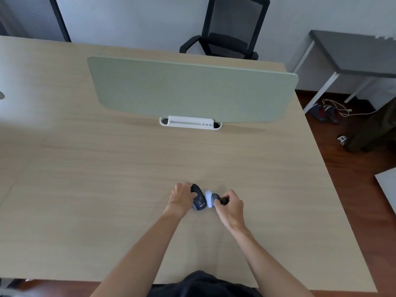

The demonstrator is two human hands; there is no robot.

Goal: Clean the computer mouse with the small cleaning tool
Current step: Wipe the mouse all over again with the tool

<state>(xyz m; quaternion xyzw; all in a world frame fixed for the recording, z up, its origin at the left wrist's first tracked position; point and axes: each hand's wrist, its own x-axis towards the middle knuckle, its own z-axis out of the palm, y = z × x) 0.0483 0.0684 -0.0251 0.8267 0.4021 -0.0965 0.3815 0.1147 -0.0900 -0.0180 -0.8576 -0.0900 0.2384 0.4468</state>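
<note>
I see my left hand clamping the dark plastic computer mouse; my right hand, closed on the white-tipped small cleaning tool, presses its right flank.

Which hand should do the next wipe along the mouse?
Right. The right hand already grips the small white-tipped cleaning tool against the dark computer mouse, while the left hand steadies it.

Both bare arms reach straight out, wrists close together. Left hand is curled with knuckles up, and the right hand is pinched tight, thumb against fingers.
</note>
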